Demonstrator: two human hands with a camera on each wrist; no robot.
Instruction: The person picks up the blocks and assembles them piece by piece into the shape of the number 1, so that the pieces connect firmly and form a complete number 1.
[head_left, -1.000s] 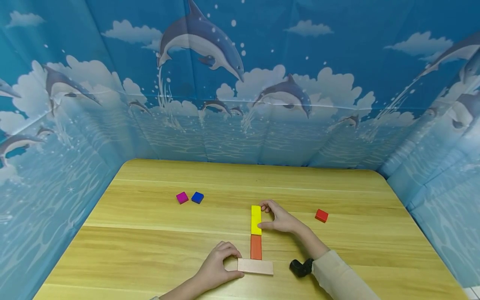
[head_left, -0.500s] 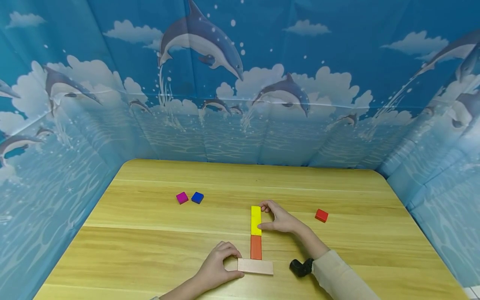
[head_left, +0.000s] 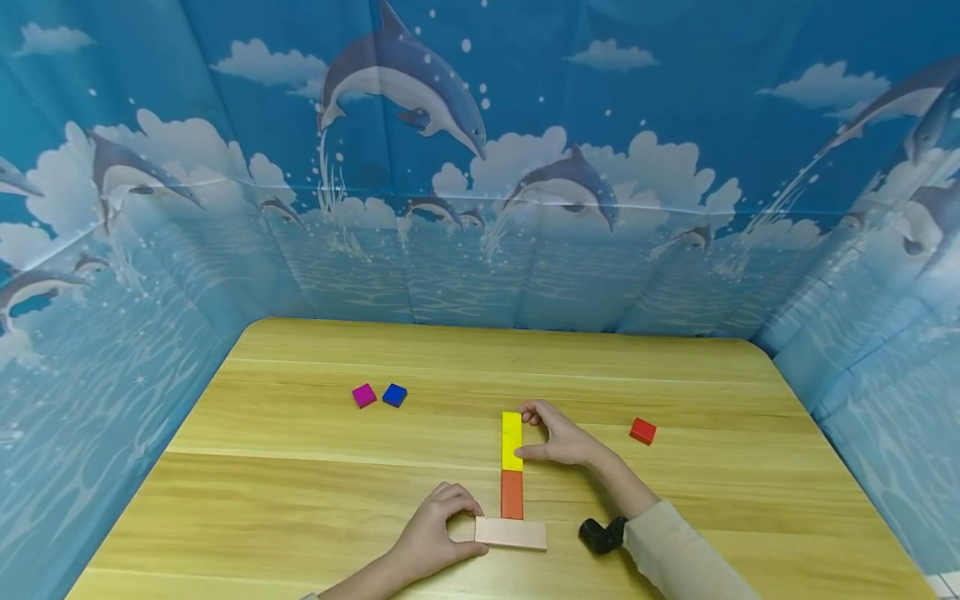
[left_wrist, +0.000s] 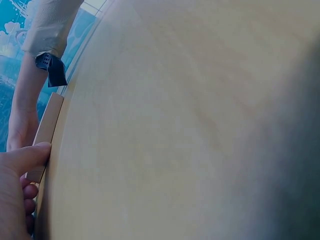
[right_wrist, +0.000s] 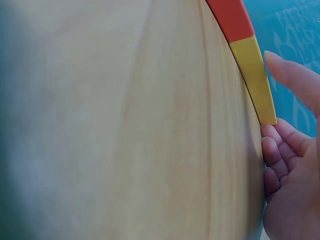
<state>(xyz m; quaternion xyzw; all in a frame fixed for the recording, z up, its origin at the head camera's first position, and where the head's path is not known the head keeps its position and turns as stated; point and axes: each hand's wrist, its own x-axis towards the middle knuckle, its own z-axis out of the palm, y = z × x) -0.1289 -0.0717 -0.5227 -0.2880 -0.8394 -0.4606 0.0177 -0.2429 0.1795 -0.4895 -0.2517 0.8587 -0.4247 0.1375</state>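
A plain wooden block [head_left: 517, 534] lies crosswise near the front of the table. My left hand [head_left: 435, 533] pinches its left end, thumb on the near side and fingertips on the far side. An orange-red block [head_left: 512, 495] runs away from its far side, lengthwise. Beyond that, end to end and in line, lies a yellow block [head_left: 512, 440]. At the yellow block is my right hand [head_left: 561, 437], thumb by its right side and forefinger at its far end. The right wrist view shows the yellow block [right_wrist: 254, 80] meeting the orange-red block [right_wrist: 231, 19].
Magenta [head_left: 364, 396] and blue [head_left: 395, 395] square blocks lie apart at the back left. A small red block [head_left: 642, 431] sits to the right of my right hand. The black wrist camera [head_left: 602, 535] hangs at my right sleeve. A dolphin-print curtain [head_left: 465, 208] surrounds the table.
The yellow block has shifted very slightly toward the orange-red block since a second ago. Both hands keep their places.
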